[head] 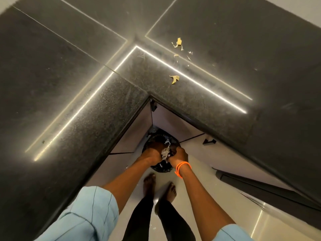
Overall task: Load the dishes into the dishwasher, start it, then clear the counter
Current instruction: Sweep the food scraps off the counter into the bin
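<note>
Dark speckled stone counter (97, 108) forms an inside corner. Below its edge: pale cabinet doors (139, 126) with black handles (209, 141). Beneath these: glossy light floor (199, 185).

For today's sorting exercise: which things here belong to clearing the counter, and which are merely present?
In the job:
yellow peel scraps on the dark speckled stone counter
black-lined round bin
left hand
right hand

Merely present:
black cabinet handle
orange wrist thread
</note>
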{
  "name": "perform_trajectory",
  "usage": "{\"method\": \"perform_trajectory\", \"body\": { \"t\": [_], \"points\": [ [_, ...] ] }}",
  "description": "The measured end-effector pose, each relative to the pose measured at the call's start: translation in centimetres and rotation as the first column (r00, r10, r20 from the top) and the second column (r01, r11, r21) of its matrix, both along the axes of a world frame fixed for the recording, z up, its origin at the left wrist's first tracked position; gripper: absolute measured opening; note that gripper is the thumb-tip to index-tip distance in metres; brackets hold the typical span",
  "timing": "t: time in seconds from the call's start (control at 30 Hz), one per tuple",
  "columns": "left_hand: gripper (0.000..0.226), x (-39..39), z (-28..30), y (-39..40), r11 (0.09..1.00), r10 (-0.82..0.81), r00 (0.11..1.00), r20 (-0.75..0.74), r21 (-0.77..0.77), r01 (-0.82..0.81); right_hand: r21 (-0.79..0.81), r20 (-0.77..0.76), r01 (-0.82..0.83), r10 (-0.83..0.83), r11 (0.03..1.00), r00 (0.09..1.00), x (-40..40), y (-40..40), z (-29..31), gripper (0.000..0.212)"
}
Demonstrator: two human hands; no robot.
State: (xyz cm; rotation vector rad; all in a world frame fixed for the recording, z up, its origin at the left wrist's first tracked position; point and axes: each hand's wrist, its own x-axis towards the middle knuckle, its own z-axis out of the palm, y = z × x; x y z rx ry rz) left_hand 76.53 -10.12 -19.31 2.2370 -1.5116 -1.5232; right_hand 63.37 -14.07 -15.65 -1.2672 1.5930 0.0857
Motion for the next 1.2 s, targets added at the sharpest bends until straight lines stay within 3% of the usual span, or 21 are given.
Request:
{"method": "perform_trajectory", "body": {
  "t": [0.17,0.5,0.63,0.83,0.97,1.03,1.1,1.2],
  "points": [
    [0.046,1.0,0.9,0.5,0.996,0.037,0.999,-0.007,-0.079,-0.038,0.054,-0.035,0.004,-0.002,0.999,0.999,-0.7,0.4,0.0,0.053],
    [0.044,3.0,4.4,1.2,0.996,0.090,0.994,0.054,-0.005,-0.090,0.110,-0.009,0.060,-0.060,0.992,0.998,-1.3,1.3,3.3,0.054],
    [0.041,2.7,8.3,0.4,0.990,0.075,0.995,0.066,-0.127,-0.066,0.069,0.039,0.094,-0.097,0.993,0.994,-1.3,1.2,6.9,0.041],
    [0.022,2.8,14.9,-1.1,0.903,0.215,0.976,-0.032,-0.374,-0.211,-0.103,0.135,0.124,-0.109,0.987,0.985,-0.7,0.4,13.5,0.023],
    [0.013,3.0,20.7,-3.5,0.694,0.283,0.958,-0.050,-0.679,-0.240,-0.283,0.265,0.160,-0.083,0.946,0.961,0.1,-1.4,18.0,0.021],
    [0.013,3.5,22.8,-5.4,0.611,0.302,0.953,-0.032,-0.761,-0.219,-0.362,0.292,0.187,-0.079,0.913,0.953,0.7,-2.9,20.2,0.021],
    [0.019,4.2,24.1,-7.4,0.603,0.338,0.941,-0.004,-0.767,-0.220,-0.412,0.332,0.234,-0.095,0.881,0.939,1.4,-4.6,21.9,0.022],
    [0.033,5.2,24.6,-10.4,0.692,0.363,0.932,0.016,-0.674,-0.258,-0.457,0.328,0.240,-0.089,0.857,0.941,2.8,-7.3,23.1,0.020]
  ]
}}
